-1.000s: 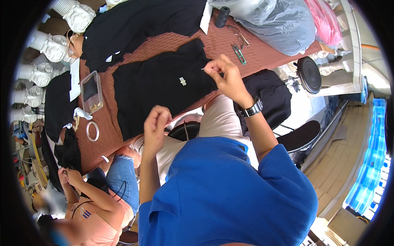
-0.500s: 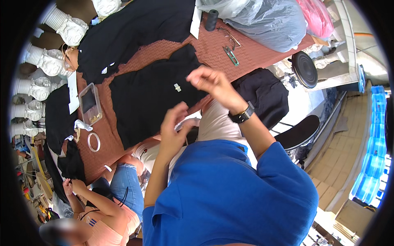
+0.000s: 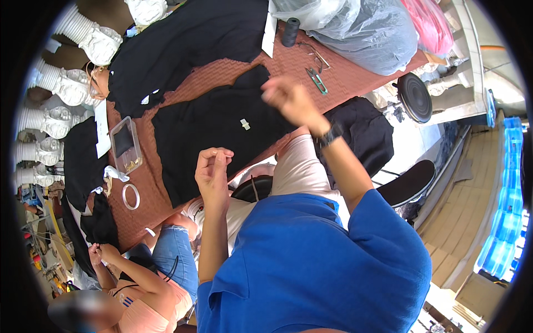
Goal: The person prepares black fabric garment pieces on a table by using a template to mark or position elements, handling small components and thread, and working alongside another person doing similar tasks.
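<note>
My left hand [image 3: 213, 173] is raised over the near edge of the table, its thumb and fingertips pinched together; anything between them is too fine to make out. Farther off and to the right, my right hand [image 3: 292, 101] hovers above a black fabric piece [image 3: 211, 122]. Its fingers look drawn together at the tips but are blurred, and what they hold does not show. The black cloth lies spread on the table, and a small white tag [image 3: 245, 124] rests on it between the two hands.
Green-handled thread snips [image 3: 317, 81], glasses [image 3: 316, 54] and a dark thread spool [image 3: 290, 32] lie on the brown-covered table [image 3: 152, 188]. A clear plastic box [image 3: 126, 145] and white ring [image 3: 131, 196] are at left. A co-worker [image 3: 147, 283] sits lower left, near black fabric.
My left hand has moved left and down, and its spread fingers have closed into a pinch. My right hand has shifted slightly right. The view has tilted a little.
</note>
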`<action>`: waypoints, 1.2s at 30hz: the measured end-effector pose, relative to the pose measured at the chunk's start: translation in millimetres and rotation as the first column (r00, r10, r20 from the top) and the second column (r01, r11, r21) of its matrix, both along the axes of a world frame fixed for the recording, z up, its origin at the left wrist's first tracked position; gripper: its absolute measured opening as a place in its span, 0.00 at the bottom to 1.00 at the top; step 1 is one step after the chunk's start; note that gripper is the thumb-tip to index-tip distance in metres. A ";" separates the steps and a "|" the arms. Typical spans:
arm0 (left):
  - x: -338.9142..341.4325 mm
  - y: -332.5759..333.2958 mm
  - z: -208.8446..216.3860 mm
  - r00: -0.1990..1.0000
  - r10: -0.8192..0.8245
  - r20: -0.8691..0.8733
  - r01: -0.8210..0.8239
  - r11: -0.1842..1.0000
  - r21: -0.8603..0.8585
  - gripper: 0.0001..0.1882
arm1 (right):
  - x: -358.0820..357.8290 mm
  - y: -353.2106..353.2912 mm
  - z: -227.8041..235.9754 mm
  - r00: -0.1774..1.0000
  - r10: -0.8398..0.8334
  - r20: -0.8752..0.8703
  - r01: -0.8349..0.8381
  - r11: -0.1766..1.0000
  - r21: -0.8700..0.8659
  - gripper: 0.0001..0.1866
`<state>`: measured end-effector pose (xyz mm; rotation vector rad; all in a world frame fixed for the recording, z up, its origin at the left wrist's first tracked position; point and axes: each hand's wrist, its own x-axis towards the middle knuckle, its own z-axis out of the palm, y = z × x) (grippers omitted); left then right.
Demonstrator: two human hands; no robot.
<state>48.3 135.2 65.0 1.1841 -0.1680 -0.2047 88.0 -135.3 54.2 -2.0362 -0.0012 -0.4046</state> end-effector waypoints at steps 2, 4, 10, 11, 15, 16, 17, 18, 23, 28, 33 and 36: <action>-2.3 6.4 0.0 0.999 0.051 -0.002 -0.050 0.999 0.014 0.03 | 28.1 -76.9 -45.5 0.802 -0.495 0.334 0.592 0.592 -0.546 0.16; -2.7 14.2 -3.4 0.999 0.047 0.004 -0.047 0.999 0.027 0.03 | 41.8 -143.5 -67.2 0.738 -0.633 0.233 0.552 0.369 -0.748 0.14; -4.1 27.5 -3.6 0.995 0.063 0.074 -0.071 0.992 0.105 0.02 | 48.7 -194.7 -105.2 0.791 -0.578 0.198 0.571 0.583 -0.578 0.05; -1.8 27.9 -3.4 0.991 0.080 0.108 -0.094 0.988 0.124 0.02 | 47.2 -197.9 -104.8 0.789 -0.566 0.241 0.587 0.575 -0.570 0.05; 1.6 41.4 1.8 0.969 0.069 0.236 -0.131 0.957 0.258 0.02 | 14.9 -166.6 -44.0 0.772 -0.482 0.413 0.635 0.603 -0.483 0.05; 5.0 43.5 5.0 0.966 0.018 0.258 -0.102 0.944 0.312 0.02 | 3.0 -147.5 -18.1 0.732 -0.481 0.482 0.679 0.563 -0.470 0.04; 6.2 46.1 10.7 0.961 -0.033 0.273 -0.073 0.926 0.370 0.02 | -10.7 -127.7 7.0 0.732 -0.469 0.494 0.678 0.577 -0.456 0.04; 7.0 46.2 18.3 0.954 -0.083 0.287 -0.050 0.903 0.426 0.02 | -22.8 -108.6 30.4 0.731 -0.456 0.507 0.675 0.593 -0.439 0.05; 19.9 2.0 75.8 0.812 -0.337 0.477 0.034 0.842 0.538 0.05 | -68.9 -11.0 94.8 0.935 -0.098 0.340 0.179 0.960 -0.217 0.04; 17.7 -5.8 81.2 0.713 -0.697 0.074 0.638 0.689 0.342 0.03 | -90.0 34.1 108.1 0.984 0.070 0.162 -0.071 0.997 0.002 0.03; 4.2 2.4 68.0 0.888 -0.457 0.050 0.390 0.807 0.443 0.03 | -97.1 44.3 93.9 0.988 0.136 0.068 -0.147 0.966 0.212 0.03; 4.3 14.1 59.8 0.741 -0.671 -0.029 0.645 0.699 0.309 0.03 | -92.9 53.1 82.1 0.978 0.135 0.159 -0.168 0.961 0.220 0.03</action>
